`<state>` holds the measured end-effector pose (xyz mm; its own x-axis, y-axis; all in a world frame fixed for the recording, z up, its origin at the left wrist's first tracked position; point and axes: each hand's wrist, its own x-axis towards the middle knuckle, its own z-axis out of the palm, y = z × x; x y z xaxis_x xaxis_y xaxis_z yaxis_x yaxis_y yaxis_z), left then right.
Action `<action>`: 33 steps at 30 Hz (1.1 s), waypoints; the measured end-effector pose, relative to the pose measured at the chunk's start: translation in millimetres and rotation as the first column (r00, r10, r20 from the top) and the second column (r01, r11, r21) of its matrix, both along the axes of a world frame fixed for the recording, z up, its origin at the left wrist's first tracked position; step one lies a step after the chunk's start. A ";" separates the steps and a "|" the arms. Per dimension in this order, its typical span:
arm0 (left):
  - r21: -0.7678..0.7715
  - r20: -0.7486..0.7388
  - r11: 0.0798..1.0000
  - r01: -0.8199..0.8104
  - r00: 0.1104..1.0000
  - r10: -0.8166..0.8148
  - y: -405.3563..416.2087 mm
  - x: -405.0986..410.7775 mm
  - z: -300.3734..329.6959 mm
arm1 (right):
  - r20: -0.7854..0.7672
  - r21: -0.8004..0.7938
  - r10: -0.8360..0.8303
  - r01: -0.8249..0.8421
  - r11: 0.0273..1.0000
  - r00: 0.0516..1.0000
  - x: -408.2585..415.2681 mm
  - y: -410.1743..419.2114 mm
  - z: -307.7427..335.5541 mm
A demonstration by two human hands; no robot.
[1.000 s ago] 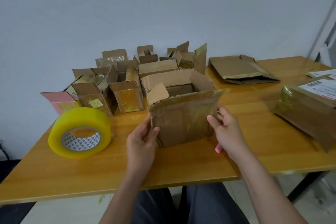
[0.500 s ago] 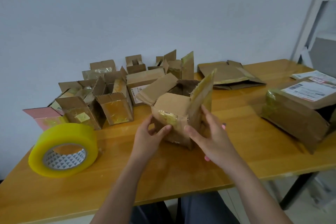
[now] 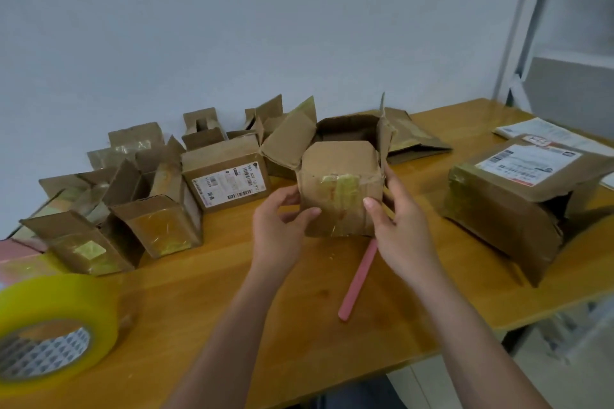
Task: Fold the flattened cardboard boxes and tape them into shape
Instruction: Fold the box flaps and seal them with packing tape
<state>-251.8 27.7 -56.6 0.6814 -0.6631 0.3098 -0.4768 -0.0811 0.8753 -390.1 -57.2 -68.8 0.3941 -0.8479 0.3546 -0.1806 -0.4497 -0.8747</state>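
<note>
Two hands held one small cardboard box point(image 3: 335, 189) at the centre of the frame, its base resting on the wooden table point(image 3: 232, 292). The left hand point(image 3: 279, 226) gripped the box's left side, fingers curled behind that wall and the thumb laid across the near face. The right hand point(image 3: 398, 222) gripped the right side, thumb on the near face and fingers wrapped round the right wall. Yellowish tape strips crossed the near face of the box. One near flap was folded flat over the opening; a left flap stood angled outward toward the upper left, and a right flap stood nearly upright. A pink stick point(image 3: 358, 279) lay on the table just below the box, partly under the right hand. A roll of yellow tape point(image 3: 56, 325) stood on edge at the lower left corner of the frame. Several open taped boxes point(image 3: 159, 222) were grouped at the left, one labelled box point(image 3: 229, 179) just left of the held box. A flattened box point(image 3: 415, 139) lay behind it, upper right of centre. A larger labelled carton point(image 3: 518, 202) sat at the right.
</note>
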 end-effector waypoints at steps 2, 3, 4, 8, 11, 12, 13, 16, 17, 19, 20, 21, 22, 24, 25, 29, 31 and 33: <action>-0.001 -0.010 1.000 -0.007 1.000 0.007 -3.9 1.2 2.4 | -0.004 0.001 -0.011 0.011 1.000 1.000 2.3 -2.4 3.1; 0.000 -0.017 1.000 -0.009 1.000 0.009 -6.7 1.6 4.7 | -0.006 0.006 -0.015 0.015 1.000 1.000 2.9 -3.8 6.1; 0.004 -0.020 1.000 -0.008 1.000 0.009 -10.2 1.9 8.5 | -0.006 0.010 -0.017 0.017 1.000 1.000 3.0 -6.1 10.7; -0.001 -0.016 1.000 0.024 1.000 -0.024 -37.0 0.1 39.9 | -0.006 0.043 -0.057 0.057 0.997 0.998 0.6 -31.1 46.2; -0.005 -0.013 0.999 0.039 0.999 -0.039 -76.9 0.4 70.8 | 0.000 0.083 -0.096 0.096 0.992 0.995 0.4 -64.3 81.3; 0.000 -0.024 0.999 0.045 0.999 -0.045 -92.5 -0.1 80.1 | 0.002 0.103 -0.104 0.104 0.989 0.995 0.8 -77.4 92.4; 0.007 -0.040 0.998 0.058 0.998 -0.058 -108.7 -0.5 87.1 | -0.003 0.123 -0.117 0.116 0.986 0.993 0.8 -91.5 102.3; 0.032 -0.096 0.988 0.148 0.985 -0.145 -157.2 -4.0 98.4 | -0.027 0.158 -0.205 0.206 0.966 0.978 0.9 -142.6 121.4; 0.033 -0.120 0.983 0.181 0.977 -0.176 -173.4 -4.3 98.1 | -0.023 0.169 -0.233 0.234 0.957 0.972 2.1 -159.6 123.6; 0.038 -0.150 0.972 0.231 0.963 -0.223 -204.9 -3.7 94.6 | -0.019 0.208 -0.298 0.295 0.933 0.955 6.5 -191.4 122.6; 0.046 -0.159 0.968 0.245 0.959 -0.235 -220.0 -2.5 91.1 | -0.016 0.240 -0.327 0.321 0.916 0.945 9.4 -206.5 119.1; 0.053 -0.171 0.964 0.259 0.954 -0.247 -234.1 -0.9 86.4 | -0.016 0.270 -0.355 0.346 0.898 0.935 12.5 -219.9 115.2; 0.059 -0.178 0.958 0.279 0.948 -0.265 -245.5 -0.8 82.9 | -0.025 0.292 -0.388 0.378 0.879 0.921 15.5 -233.2 110.5; 0.090 -0.182 0.941 0.325 0.935 -0.306 -266.2 1.2 74.1 | -0.126 0.273 -0.468 0.484 0.831 0.875 18.6 -256.6 102.0; 0.102 -0.192 0.928 0.358 0.923 -0.334 -274.3 2.2 70.6 | -0.193 0.258 -0.494 0.529 0.808 0.848 19.4 -266.0 98.7; 0.201 -0.188 0.822 0.533 0.844 -0.502 -289.8 5.1 61.8 | -0.287 0.360 -0.491 0.568 0.740 0.823 26.7 -289.6 84.0; 0.238 -0.182 0.764 0.599 0.801 -0.571 -291.5 7.1 56.5 | -0.303 0.426 -0.457 0.548 0.720 0.836 30.6 -291.3 74.4; 0.277 -0.144 0.748 0.603 0.796 -0.588 -289.6 10.7 52.8 | -0.292 0.457 -0.409 0.502 0.734 0.864 34.5 -290.3 65.9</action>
